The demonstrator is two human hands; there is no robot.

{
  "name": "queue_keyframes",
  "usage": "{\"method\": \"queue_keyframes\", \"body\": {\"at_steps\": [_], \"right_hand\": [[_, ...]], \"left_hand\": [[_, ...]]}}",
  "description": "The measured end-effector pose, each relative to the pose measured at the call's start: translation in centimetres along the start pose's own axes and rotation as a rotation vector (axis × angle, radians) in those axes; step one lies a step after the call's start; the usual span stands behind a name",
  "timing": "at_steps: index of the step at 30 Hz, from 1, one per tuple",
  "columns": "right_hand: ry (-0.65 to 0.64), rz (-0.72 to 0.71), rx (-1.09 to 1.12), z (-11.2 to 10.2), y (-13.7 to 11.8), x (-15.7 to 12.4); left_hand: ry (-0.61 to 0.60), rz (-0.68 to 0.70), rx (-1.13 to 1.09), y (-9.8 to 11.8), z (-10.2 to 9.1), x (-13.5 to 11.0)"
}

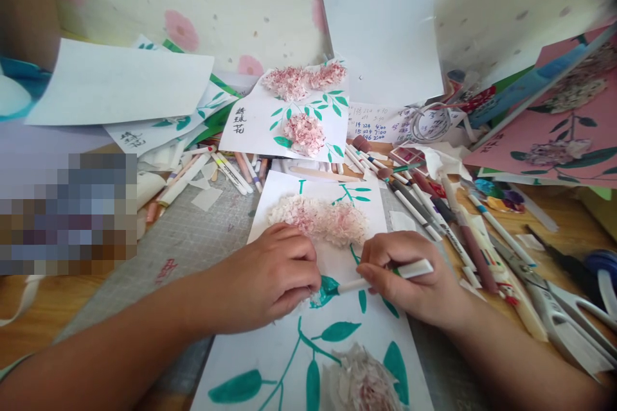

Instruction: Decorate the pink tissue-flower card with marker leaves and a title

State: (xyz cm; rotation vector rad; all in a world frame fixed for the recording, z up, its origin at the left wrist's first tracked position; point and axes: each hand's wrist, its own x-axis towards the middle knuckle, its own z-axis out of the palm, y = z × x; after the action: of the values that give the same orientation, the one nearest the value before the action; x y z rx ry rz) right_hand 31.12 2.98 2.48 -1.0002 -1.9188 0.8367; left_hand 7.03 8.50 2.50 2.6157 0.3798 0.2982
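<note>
In my right hand [409, 273] is a slim white marker pen [354, 285], its tip pointing left and meeting a wet-looking green leaf [325, 292]. My left hand [270, 276] lies across the sheet with its fingers curled and pinched at the leaf's left edge. What those fingertips grip is hidden; some crinkled white bits show under them. Both hands are over a white sheet of paper [250, 340] with painted green stems and leaves. A pink and white ruffled flower cluster [318, 218] sits just beyond my hands, and another ruffled flower [364, 379] is at the near edge.
Beneath the sheet is a grey cutting mat [202, 231]. A finished-looking flower picture [284, 112] leans behind it. Scattered pens [236, 173] lie at left, more markers and scissors [549, 298] at right. A pink flower card [554, 122] stands far right; a blank white sheet [125, 80] is at left.
</note>
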Motion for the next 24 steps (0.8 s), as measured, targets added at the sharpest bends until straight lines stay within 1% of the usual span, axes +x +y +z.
{"method": "queue_keyframes", "body": {"at_steps": [4, 8, 11, 21, 24], "right_hand": [[0.005, -0.001, -0.011, -0.06, -0.04, -0.07], [0.038, 0.016, -0.024, -0.12, -0.04, -0.08], [0.003, 0.007, -0.015, -0.17, -0.10, -0.04], [0.028, 0.027, -0.031, -0.45, -0.21, -0.05], [0.006, 0.017, -0.032, -0.47, -0.20, 0.00]], "left_hand": [[0.010, -0.001, -0.003, -0.08, 0.02, 0.14], [0.000, 0.002, -0.009, -0.10, -0.09, 0.17], [0.010, 0.001, -0.012, -0.10, -0.07, 0.07], [0.005, 0.006, -0.014, -0.06, -0.02, -0.01], [0.003, 0.011, -0.010, -0.04, -0.04, 0.00]]}}
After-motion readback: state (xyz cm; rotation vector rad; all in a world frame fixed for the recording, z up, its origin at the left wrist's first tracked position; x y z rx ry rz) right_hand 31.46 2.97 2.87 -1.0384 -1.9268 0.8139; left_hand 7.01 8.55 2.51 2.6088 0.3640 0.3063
